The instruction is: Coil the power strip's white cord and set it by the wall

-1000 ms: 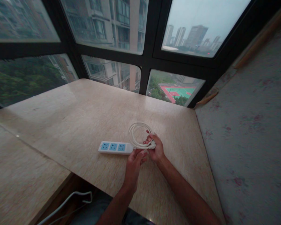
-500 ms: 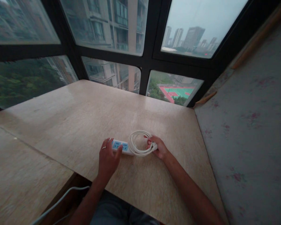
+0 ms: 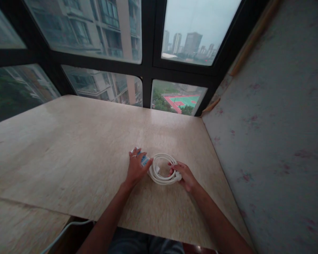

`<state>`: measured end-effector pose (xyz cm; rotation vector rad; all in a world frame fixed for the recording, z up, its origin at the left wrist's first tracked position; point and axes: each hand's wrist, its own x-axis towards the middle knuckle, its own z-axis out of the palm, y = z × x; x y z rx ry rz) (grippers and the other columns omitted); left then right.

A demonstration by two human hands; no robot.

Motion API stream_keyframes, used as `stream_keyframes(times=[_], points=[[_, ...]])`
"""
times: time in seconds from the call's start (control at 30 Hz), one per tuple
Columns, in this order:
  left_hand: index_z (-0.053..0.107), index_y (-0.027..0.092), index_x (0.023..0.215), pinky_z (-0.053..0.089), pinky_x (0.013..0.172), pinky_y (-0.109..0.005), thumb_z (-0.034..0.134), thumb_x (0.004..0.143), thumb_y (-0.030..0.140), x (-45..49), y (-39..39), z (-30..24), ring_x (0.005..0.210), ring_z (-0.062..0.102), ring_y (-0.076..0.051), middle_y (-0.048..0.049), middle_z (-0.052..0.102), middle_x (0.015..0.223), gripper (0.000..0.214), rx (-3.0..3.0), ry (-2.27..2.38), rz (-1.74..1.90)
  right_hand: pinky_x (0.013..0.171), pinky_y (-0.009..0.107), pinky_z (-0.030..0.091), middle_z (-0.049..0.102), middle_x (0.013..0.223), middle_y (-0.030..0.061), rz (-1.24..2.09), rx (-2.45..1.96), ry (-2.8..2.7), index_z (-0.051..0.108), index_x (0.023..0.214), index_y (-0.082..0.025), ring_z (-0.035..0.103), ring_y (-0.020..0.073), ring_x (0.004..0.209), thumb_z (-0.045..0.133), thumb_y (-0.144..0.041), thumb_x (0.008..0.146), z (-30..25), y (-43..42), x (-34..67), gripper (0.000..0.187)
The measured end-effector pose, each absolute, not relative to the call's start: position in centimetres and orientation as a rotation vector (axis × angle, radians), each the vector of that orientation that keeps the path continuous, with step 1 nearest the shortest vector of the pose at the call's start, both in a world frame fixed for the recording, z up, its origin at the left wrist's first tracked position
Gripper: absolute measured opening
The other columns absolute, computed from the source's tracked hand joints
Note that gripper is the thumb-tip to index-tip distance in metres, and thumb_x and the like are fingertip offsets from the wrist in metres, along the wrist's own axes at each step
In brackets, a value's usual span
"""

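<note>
A white power strip [image 3: 144, 161] with blue socket faces lies on the tabletop [image 3: 100, 141], partly covered by my left hand [image 3: 136, 168]. That hand grips the strip from above, its ringed fingers over the far end and its thumb reaching to the cable. Beside the strip is its white cable, wound into a round coil [image 3: 163, 182] of several loops. My right hand [image 3: 187, 177] is closed on the coil's right side, fingertips inside the loop. The white plug [image 3: 178, 175] sits at that same side, against my fingers. The strip's near end is partly hidden behind the coil.
Dark-framed windows [image 3: 147, 84] border the tabletop's far side. A flowered wall [image 3: 254, 141] rises along the right. At the lower left, a pale cable [image 3: 66, 227] runs over a dark opening below the table's front edge.
The power strip has turned, its right end swinging toward me, with my left hand turning over it. The coil has tilted slightly with my right hand still on it. The view has shifted right.
</note>
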<state>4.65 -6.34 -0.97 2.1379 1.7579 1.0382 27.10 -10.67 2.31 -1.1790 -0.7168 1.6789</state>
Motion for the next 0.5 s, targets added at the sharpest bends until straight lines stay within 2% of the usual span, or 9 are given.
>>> stream_keyframes(times=[0.27,0.5], points=[[0.065,0.017,0.111,0.015,0.116,-0.058,0.061,0.083,0.051,12.9,-2.6,-0.9,0.14,0.033,-0.033,-0.0173,0.053,0.135,0.044,2.312,1.309,0.927,0.047,0.026,0.048,0.066,0.059,0.0008,1.288,-1.3,-0.538,0.068,0.087,-0.012,0.059,0.0146,0.048,0.08,-0.038,0.059,2.6,-14.3,31.3,0.04],[0.068,0.016,0.107,0.013,0.118,-0.054,0.054,0.086,0.056,20.7,0.1,-0.3,0.14,0.034,-0.032,-0.0163,0.054,0.133,0.047,2.407,1.001,0.809,0.049,0.025,0.047,0.064,0.059,-0.0013,0.95,-1.35,-0.389,0.066,0.072,-0.016,0.058,0.0139,0.052,0.079,-0.035,0.059,1.5,-15.6,34.8,0.027]])
